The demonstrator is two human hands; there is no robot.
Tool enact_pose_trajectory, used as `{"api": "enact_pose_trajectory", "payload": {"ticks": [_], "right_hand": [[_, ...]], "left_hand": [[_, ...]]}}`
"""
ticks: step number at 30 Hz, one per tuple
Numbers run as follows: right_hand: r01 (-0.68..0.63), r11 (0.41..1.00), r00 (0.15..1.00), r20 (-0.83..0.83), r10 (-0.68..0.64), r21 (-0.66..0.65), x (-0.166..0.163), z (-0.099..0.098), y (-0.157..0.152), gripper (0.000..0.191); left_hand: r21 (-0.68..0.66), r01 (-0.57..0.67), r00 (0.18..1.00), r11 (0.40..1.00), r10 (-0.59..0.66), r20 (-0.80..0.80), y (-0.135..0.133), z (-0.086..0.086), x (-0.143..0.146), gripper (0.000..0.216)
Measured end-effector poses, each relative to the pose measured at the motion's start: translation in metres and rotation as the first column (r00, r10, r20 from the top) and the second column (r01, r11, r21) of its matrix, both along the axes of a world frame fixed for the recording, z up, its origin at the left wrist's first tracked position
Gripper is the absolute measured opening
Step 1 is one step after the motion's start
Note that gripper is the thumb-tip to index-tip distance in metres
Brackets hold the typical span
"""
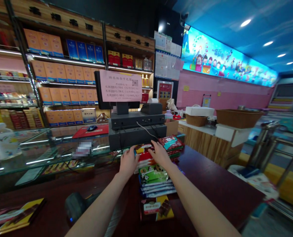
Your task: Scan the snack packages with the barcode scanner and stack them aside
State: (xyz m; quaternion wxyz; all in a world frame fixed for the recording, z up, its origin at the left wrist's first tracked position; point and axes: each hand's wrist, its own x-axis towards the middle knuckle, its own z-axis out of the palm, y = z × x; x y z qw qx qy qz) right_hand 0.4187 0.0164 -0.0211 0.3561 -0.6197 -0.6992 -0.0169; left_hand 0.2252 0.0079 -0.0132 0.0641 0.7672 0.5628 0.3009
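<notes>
On the dark wooden counter, my left hand point(129, 162) curls its fingers around the left end of a yellow-and-brown chocolate bar point(142, 149). My right hand point(162, 155) grips the right end, its fingers and thumb around the edge. This bar lies at the far end of a row of snack packets. Nearer to me are red-and-white packets point(145, 157), a green packet with panda pictures point(153, 174) and blue-and-white packets point(158, 190). Closest lies another chocolate bar point(157, 209). Red packets with a teal patch point(171, 142) are stacked beyond my right hand.
A cash register point(136, 126) with a pink price sign point(120, 86) stands ahead. A barcode scanner point(75, 206) sits left of my left forearm, with more chocolate bars point(15, 217) farther left. A glass display counter point(55, 144) holds a bottle point(3, 141).
</notes>
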Motion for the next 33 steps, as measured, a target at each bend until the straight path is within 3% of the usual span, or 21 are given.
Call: {"api": "enact_pose_trajectory", "payload": {"ticks": [7,12,16,21,33], "right_hand": [[-0.045,0.999,0.999,-0.029,0.046,0.017,-0.005,-0.006,-0.006,0.063],[-0.113,0.99,0.985,-0.121,0.123,0.09,-0.017,-0.011,-0.006,0.07],[-0.163,0.972,0.964,-0.184,0.193,0.168,-0.041,-0.014,-0.006,0.072],[-0.216,0.944,0.94,-0.21,0.27,0.249,-0.087,-0.015,-0.013,0.06],[-0.372,0.898,0.869,-0.253,0.425,0.234,-0.195,-0.012,-0.033,0.06]], "left_hand": [[-0.006,0.0,1.0,1.0,0.0,0.006,-0.003,0.0,-0.005,0.049],[0.034,-0.024,1.0,0.999,0.025,-0.019,-0.005,0.0,-0.027,0.051],[0.07,-0.038,0.999,0.997,0.038,0.003,-0.009,0.001,-0.059,0.054],[0.135,-0.059,0.998,0.989,0.057,0.019,-0.022,0.003,-0.108,0.056],[0.2,-0.151,0.982,0.968,0.124,0.144,-0.05,-0.011,-0.22,0.056]]}}
